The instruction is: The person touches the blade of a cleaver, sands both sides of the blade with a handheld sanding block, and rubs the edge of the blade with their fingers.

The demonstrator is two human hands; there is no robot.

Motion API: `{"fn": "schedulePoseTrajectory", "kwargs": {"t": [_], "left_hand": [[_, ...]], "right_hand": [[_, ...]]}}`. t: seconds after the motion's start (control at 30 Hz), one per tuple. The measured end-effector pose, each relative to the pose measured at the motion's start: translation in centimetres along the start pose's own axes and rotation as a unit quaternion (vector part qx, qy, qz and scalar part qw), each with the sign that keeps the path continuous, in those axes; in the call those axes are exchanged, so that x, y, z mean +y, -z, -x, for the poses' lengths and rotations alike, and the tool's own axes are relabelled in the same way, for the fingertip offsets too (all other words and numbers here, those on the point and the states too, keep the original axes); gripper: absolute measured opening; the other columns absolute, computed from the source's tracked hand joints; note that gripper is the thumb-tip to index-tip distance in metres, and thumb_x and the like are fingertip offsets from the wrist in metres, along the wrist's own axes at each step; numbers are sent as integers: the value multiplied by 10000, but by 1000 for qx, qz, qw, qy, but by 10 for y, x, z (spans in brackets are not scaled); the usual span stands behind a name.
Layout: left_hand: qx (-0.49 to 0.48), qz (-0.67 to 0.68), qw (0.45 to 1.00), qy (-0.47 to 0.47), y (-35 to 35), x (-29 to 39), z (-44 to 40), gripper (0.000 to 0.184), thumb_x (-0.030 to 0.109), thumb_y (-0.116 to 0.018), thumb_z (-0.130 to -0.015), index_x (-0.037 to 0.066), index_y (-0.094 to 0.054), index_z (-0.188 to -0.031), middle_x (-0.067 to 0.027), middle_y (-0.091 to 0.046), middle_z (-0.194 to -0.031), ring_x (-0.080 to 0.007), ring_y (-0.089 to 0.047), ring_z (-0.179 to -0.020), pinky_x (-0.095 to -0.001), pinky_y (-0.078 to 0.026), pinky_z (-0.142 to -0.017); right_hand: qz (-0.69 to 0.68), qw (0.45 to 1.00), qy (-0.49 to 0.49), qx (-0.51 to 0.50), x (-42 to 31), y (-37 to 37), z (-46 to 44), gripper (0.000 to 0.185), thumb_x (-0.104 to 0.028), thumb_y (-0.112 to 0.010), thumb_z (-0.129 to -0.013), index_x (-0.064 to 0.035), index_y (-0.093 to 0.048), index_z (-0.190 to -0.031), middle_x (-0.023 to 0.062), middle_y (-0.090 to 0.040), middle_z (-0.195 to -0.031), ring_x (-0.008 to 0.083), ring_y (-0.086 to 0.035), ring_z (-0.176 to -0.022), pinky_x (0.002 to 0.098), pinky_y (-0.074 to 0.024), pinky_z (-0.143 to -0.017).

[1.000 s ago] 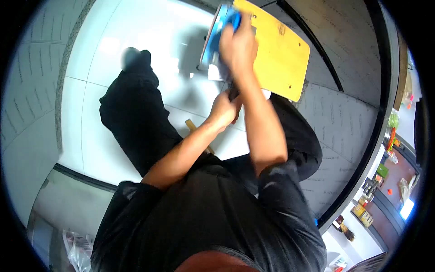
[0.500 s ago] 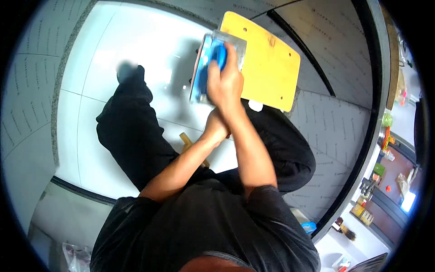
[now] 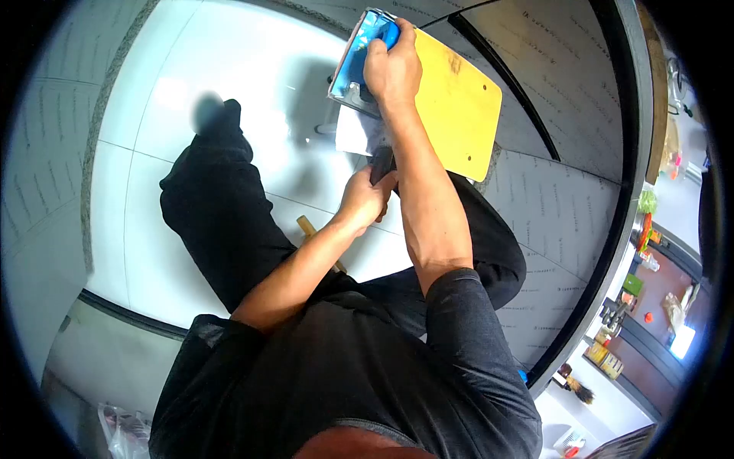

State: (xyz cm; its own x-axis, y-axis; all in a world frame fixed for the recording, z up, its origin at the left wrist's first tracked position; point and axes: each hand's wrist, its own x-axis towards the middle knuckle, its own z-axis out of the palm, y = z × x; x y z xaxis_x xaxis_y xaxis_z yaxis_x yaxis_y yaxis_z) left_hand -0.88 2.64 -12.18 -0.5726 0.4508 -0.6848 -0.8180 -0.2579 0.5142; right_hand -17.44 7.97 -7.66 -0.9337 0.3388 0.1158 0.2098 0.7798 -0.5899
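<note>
Right hand (image 3: 394,73) curled round the blue-knobbed block (image 3: 350,67), at the far left of the yellow board (image 3: 462,107); left hand (image 3: 362,200) clasping a dark-handled blade (image 3: 355,135); what's finished or remaining, can't tell!

A bright, mirror-like shine is being thrown back by the blade (image 3: 356,133), apparently of smooth metal, while a dull, dark finish is being shown by its handle (image 3: 381,162). A glossy blue face is being displayed by the blue tool (image 3: 355,65), with smooth plastic being suggested by its knob (image 3: 391,34). A low sheen is being given off by the smooth yellow board (image 3: 459,111). Light is being reflected by the polished floor tiles (image 3: 222,46). Matt cloth is being presented by the black shirt (image 3: 352,367), crinkled clear plastic by the bag (image 3: 125,431).
</note>
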Motion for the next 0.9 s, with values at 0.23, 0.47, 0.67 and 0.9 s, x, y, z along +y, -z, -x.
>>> {"fn": "schedulePoseTrajectory", "kwargs": {"t": [0.23, 0.47, 0.67, 0.9], "left_hand": [[9, -44, 999, 4, -2, 0, 1, 259, 261, -623, -976, 7, -590, -1011, -22, -559, -646, -99, -476, -445, -303, -371, -378], [0, -41, 999, 8, 0, -3, -4, 296, 290, -626, -974, 5, -571, -1032, -19, -572, -649, -95, -469, -442, -298, -351, -374], [11, -10, 1000, -21, -2, -1, 2, 286, 274, -641, -976, 0, -559, -979, -10, -511, -602, -107, -451, -414, -296, -354, -366], [35, -49, 996, -66, -5, -6, -2, 317, 283, -637, -959, -17, -584, -1047, -27, -577, -678, -104, -487, -457, -308, -367, -385]], "right_hand": [[-45, 998, 30, -17, 7, 7, 58, 570, -248, -517, -883, -41, -452, -1410, 373, -627, -1128, 498, -645, -1040, 504, -503, -932], [1, 997, 66, 31, 11, 2, 60, 541, -246, -511, -890, -31, -459, -1383, 338, -662, -1025, 514, -659, -920, 555, -519, -829], [17, 999, 40, -13, 3, 4, 8, 551, -228, -509, -901, -62, -431, -1421, 330, -680, -953, 511, -674, -863, 558, -535, -789], [-3, 995, 99, 26, 13, 6, 79, 535, -245, -493, -911, -48, -478, -1408, 345, -643, -1144, 488, -667, -1001, 516, -522, -898]]}}
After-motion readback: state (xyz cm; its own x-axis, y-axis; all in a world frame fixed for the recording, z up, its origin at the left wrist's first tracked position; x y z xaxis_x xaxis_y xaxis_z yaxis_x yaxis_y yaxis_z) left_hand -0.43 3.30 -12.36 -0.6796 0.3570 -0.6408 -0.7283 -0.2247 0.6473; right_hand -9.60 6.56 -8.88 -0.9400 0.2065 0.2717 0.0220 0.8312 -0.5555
